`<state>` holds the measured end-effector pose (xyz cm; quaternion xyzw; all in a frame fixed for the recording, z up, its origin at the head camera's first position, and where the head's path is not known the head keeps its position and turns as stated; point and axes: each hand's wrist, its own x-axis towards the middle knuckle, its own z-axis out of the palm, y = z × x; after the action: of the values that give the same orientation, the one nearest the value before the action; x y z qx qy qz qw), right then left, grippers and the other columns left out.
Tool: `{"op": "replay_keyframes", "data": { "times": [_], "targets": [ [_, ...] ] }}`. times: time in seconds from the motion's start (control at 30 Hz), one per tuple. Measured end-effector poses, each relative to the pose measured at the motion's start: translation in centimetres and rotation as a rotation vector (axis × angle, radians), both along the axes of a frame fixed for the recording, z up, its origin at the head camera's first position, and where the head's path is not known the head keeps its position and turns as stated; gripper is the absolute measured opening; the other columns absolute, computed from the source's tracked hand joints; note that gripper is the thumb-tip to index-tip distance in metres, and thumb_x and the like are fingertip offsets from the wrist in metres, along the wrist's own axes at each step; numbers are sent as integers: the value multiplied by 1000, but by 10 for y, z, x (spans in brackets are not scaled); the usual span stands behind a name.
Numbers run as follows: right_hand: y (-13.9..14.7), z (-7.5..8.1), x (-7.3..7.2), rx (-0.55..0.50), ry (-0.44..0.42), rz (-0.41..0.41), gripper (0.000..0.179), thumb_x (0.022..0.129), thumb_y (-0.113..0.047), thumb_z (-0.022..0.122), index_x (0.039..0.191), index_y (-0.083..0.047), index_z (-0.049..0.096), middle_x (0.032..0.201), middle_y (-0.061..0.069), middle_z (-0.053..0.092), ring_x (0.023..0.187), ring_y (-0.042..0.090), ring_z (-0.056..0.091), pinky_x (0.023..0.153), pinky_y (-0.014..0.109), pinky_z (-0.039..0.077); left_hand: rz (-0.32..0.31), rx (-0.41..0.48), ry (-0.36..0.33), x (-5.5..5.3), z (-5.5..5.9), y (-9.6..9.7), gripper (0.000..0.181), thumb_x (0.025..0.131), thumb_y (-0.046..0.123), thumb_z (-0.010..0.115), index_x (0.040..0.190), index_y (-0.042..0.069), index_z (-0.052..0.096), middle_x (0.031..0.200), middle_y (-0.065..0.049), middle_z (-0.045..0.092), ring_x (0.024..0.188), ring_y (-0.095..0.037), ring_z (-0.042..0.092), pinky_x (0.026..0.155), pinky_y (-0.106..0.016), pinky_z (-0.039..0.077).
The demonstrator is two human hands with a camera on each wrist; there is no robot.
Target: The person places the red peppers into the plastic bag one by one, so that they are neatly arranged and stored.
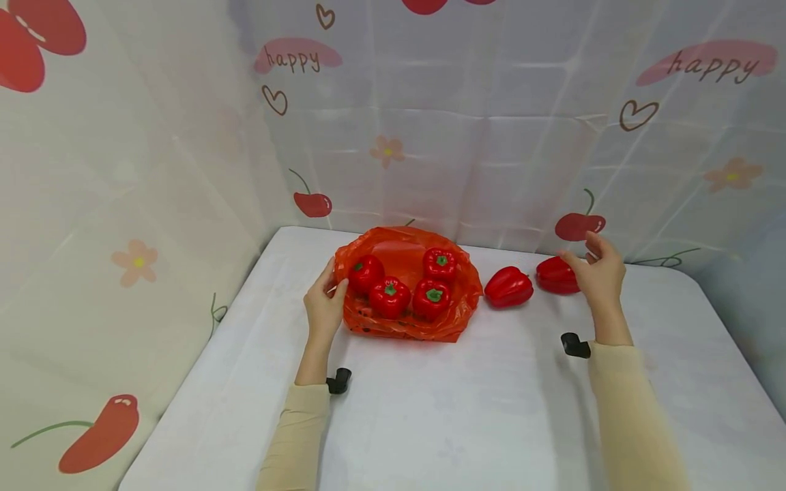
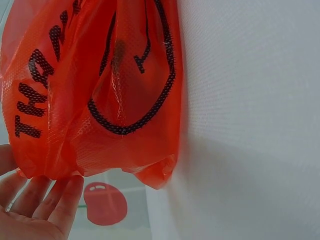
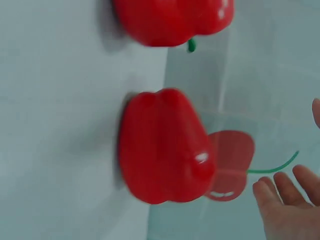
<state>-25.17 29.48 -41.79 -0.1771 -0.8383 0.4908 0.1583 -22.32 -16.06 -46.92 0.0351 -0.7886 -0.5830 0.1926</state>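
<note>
A thin red-orange plastic bag (image 1: 400,256) stands with its mouth spread on the table, several red bell peppers (image 1: 389,297) with green stems inside. My left hand (image 1: 322,307) pinches the bag's left rim, thumb on the inner side and fingers outside. In the left wrist view, its fingers (image 2: 62,205) lie against the printed plastic. To the right of the bag lie two more peppers, a nearer one (image 1: 508,287) and a farther one (image 1: 557,275). Just above the right-hand pepper hovers my right hand (image 1: 600,279), fingers loosely bent and apart from it in the right wrist view.
Beneath everything is a white-covered table (image 1: 454,409). A pale printed curtain (image 1: 479,164) with cherries, hearts and flowers rises close behind the bag and peppers, and another side of it hangs along the table's left edge.
</note>
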Motion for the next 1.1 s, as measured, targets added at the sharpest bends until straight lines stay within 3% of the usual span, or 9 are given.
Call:
{"op": "replay_keyframes", "data": {
  "times": [0.2, 0.43, 0.5, 0.6, 0.77, 0.97, 1.1],
  "targets": [
    [18, -21, -1, -59, -81, -125, 74, 92, -44, 63, 154, -20, 30, 160, 3, 30, 146, 24, 30, 117, 40, 35, -3, 2, 1, 2, 0, 1, 53, 93, 6, 64, 144, 12, 49, 144, -10, 53, 120, -32, 61, 97, -44, 53],
    [64, -91, -32, -69, -175, -159, 88, 85, -63, 61, 156, -28, 23, 162, 4, 24, 147, 29, 26, 112, 47, 39, 10, 6, 30, 1, 1, 1, 52, 92, 3, 64, 142, 7, 50, 142, -13, 54, 116, -35, 63, 95, -47, 54],
    [68, -101, -37, -72, -207, -154, 92, 83, -65, 61, 157, -26, 21, 163, 6, 23, 147, 31, 25, 111, 47, 40, 11, 10, 32, 2, 1, 1, 53, 92, 3, 65, 142, 7, 51, 142, -12, 54, 116, -34, 63, 95, -47, 54],
    [57, -92, -31, -86, -250, -145, 97, 84, -64, 61, 158, -19, 18, 163, 13, 20, 147, 35, 24, 112, 50, 39, 13, 3, 29, 1, 0, 0, 53, 92, 3, 65, 143, 8, 50, 142, -13, 55, 116, -35, 63, 94, -46, 54],
    [29, -63, -12, -99, -295, -106, 95, 90, -55, 60, 157, -8, 12, 162, 19, 17, 147, 39, 22, 113, 53, 36, 13, -1, 13, 0, -1, 1, 53, 92, 4, 65, 143, 10, 51, 141, -12, 55, 117, -33, 63, 96, -45, 54],
    [21, -66, -11, -105, -333, -86, 93, 93, -51, 56, 158, -8, 5, 163, 18, 12, 149, 38, 16, 113, 54, 36, 13, -22, 17, 0, -1, 2, 52, 93, 6, 65, 143, 9, 51, 141, -11, 56, 116, -33, 63, 95, -45, 54],
    [19, -70, -15, -125, -307, -102, 89, 93, -50, 57, 158, -12, 9, 164, 13, 16, 150, 35, 17, 114, 54, 35, 18, -33, 29, -1, -1, 1, 52, 92, 4, 65, 142, 10, 52, 141, -12, 56, 116, -34, 63, 94, -45, 54]
  ]
}}
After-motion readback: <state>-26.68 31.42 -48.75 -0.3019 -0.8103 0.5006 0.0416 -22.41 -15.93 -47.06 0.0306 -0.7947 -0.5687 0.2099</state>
